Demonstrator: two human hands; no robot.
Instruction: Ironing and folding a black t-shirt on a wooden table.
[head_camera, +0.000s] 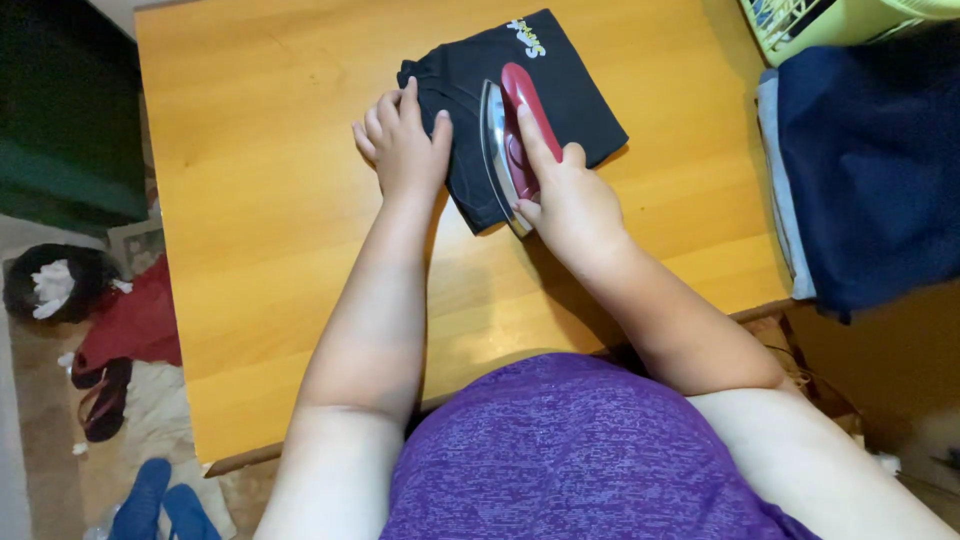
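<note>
**Operator:** Report position of the iron.

**Observer:** The red-handled iron (512, 140) sits tilted on its edge on the folded black garment (560, 95), metal soleplate facing the left side of the frame. The garment lies on the far half of the wooden table (260, 210), near the middle, with a small light print at its far corner.

**Operator:** State of the right hand.

**Observer:** The right hand (565, 200) is wrapped around the iron's handle, index finger extended along the top of it. Grip is closed on the handle.

**Operator:** State of the left hand.

**Observer:** The left hand (400, 145) rests flat on the near left edge of the garment, fingers loosely spread and holding nothing; it presses the cloth just beside the soleplate.

**Operator:** Surroundings.

**Observer:** A dark blue cloth (870, 160) lies stacked at the right, off the table edge. A yellow-green basket (820, 20) stands beyond it. Red fabric (135, 320) and sandals (105, 395) lie on the floor at left.
</note>
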